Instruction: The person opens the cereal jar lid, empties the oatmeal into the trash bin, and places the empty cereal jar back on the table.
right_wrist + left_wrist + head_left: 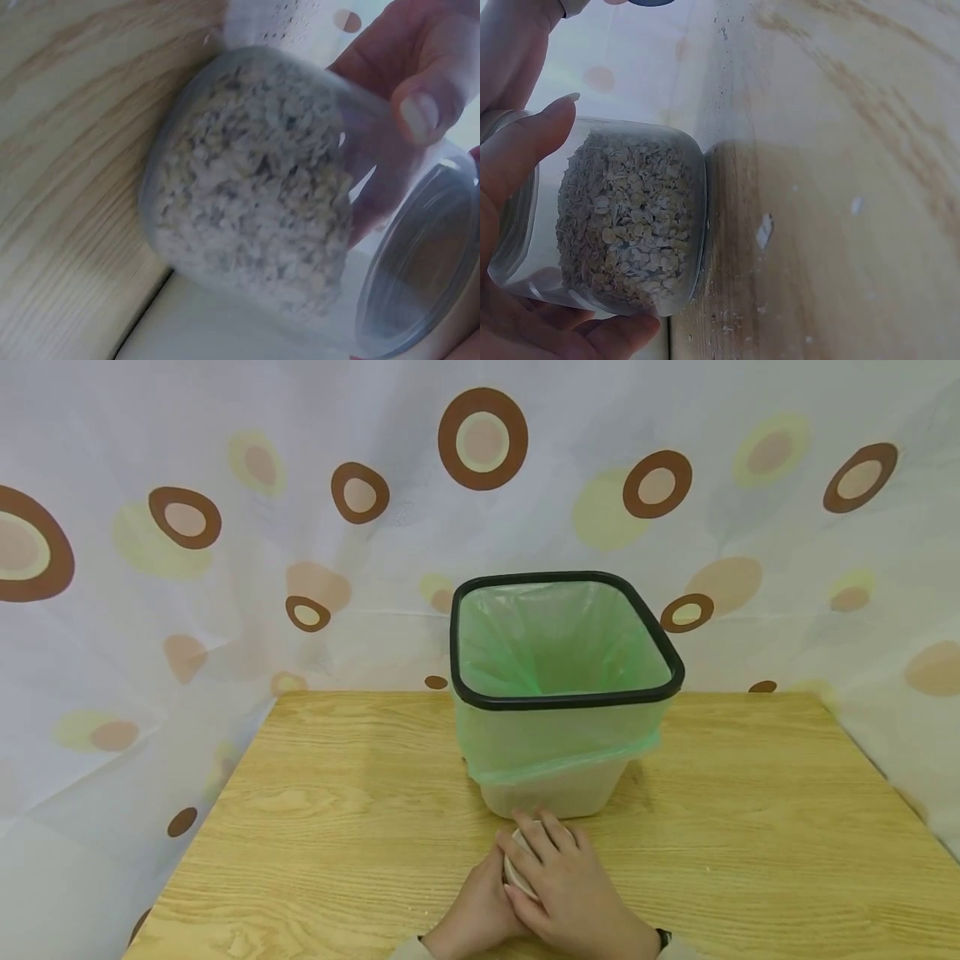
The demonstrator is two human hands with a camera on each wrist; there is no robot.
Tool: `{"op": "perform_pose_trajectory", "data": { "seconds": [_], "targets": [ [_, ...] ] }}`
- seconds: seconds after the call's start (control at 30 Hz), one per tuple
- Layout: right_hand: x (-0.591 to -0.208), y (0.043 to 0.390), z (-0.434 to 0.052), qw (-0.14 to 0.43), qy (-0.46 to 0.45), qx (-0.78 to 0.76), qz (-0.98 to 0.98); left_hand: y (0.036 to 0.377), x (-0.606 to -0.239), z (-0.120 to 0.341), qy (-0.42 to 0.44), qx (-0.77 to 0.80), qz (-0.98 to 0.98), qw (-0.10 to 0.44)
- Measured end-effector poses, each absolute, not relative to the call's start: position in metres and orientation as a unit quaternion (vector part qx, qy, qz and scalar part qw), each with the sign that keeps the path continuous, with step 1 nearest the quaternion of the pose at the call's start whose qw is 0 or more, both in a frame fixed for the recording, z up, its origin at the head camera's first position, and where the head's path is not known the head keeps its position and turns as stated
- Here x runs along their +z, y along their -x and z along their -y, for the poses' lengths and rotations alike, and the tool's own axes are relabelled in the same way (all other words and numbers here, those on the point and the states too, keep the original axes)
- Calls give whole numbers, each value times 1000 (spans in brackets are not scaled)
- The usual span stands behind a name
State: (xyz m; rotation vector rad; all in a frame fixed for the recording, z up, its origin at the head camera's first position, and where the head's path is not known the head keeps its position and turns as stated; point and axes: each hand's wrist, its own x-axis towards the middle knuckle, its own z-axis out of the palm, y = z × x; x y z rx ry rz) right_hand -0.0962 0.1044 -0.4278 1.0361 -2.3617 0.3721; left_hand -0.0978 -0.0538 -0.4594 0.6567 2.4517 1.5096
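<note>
A clear jar (630,217) partly filled with pale flakes like oats stands on the wooden table in front of a bin. My left hand (476,906) grips its side, the thumb (536,142) across the glass and fingers round the other side. Over the top lies my right hand (570,889), its fingers bent round the pale round lid (519,866). In the right wrist view the flakes (255,187) fill the lower part, with the clear rim (420,255) at the right. Whether the lid is loose, I cannot tell.
Close behind the jar stands a white bin (555,785) with a black rim (570,701) and a green liner bag (495,652). Small pale crumbs (765,230) lie on the table (337,793). A spotted curtain (405,552) hangs behind and at both sides.
</note>
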Motion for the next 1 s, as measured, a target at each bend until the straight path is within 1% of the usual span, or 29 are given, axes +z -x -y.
{"op": "perform_pose_trajectory", "data": {
  "seconds": [0.1,0.2,0.33,0.43,0.5,0.67,1.0],
  "targets": [
    [-428,98,-107,260,-401,138,867,98,-460,53,-222,512,-824,96],
    [-425,98,-108,236,-403,139,873,98,-461,54,-224,517,-821,97],
    [-418,92,-105,181,-368,134,902,98,-462,55,-229,523,-815,96],
    [-417,86,-98,170,-327,116,922,98,-462,55,-244,502,-825,80],
    [-419,83,-93,188,-306,101,928,98,-461,54,-258,485,-833,68],
    [-426,82,-87,248,-285,86,922,97,-458,53,-258,494,-828,68],
    [-429,87,-91,286,-322,106,896,96,-457,53,-265,457,-847,57]
  ]
}}
